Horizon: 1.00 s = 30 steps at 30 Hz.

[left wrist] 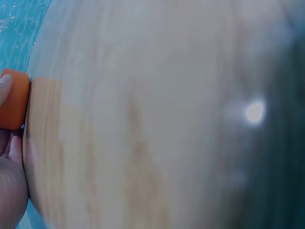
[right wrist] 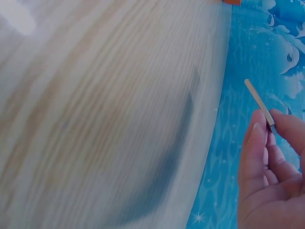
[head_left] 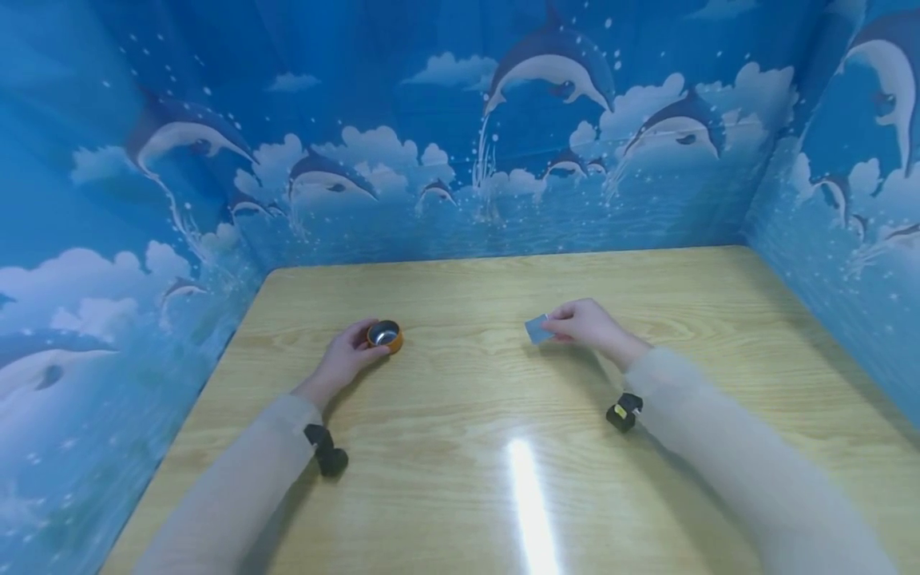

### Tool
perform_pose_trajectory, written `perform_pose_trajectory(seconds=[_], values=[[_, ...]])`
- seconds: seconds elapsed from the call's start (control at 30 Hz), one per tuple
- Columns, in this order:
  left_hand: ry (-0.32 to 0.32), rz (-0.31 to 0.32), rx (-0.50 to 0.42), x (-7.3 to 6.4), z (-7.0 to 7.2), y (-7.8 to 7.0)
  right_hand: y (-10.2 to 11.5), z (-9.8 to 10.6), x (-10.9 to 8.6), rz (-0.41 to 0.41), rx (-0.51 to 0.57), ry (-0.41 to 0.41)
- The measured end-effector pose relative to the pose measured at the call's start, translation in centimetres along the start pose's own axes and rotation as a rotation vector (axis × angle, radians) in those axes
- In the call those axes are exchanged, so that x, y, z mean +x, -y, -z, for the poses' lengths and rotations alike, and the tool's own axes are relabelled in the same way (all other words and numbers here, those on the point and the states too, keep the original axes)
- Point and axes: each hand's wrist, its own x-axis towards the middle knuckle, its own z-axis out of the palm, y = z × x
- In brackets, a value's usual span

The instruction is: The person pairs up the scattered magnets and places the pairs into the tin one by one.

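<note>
A small round orange cup (head_left: 385,337) with a shiny metal inside stands at the left part of the table, its mouth facing up. My left hand (head_left: 346,358) grips it from the left, thumb on the near side and fingers behind. In the left wrist view the orange wall (left wrist: 16,100) shows at the left edge, with the thumb across it. To the right, my right hand (head_left: 585,323) pinches a thin, flat, grey-blue square piece (head_left: 539,328) by one corner, above the table. Its narrow, light tan edge (right wrist: 257,99) shows between thumb and fingers in the right wrist view.
The light wood table (head_left: 446,399) has a bright lamp reflection near its front. A blue curtain (head_left: 402,160) printed with dolphins and clouds hangs at the back and both sides. Each sleeve carries a small black device (head_left: 624,412) at the wrist.
</note>
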Motion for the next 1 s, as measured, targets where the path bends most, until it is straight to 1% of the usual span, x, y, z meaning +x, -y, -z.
perform_pose_trajectory(seconds=[0.23, 0.43, 0.73, 1.0], values=[[0.018, 0.006, -0.036, 0.0, 0.0, 0.1, 0.9, -0.9, 0.3, 0.016, -0.009, 0.028], [0.014, 0.000, -0.013, -0.1, 0.1, 0.2, 1.6, -1.6, 0.7, 0.020, 0.000, 0.039], [0.004, 0.039, -0.022, -0.2, 0.0, -0.1, 2.3, -2.6, 1.1, 0.021, 0.035, 0.058], [0.004, 0.033, -0.025, -0.2, 0.0, -0.1, 2.7, -3.5, 1.7, 0.038, 0.032, 0.061]])
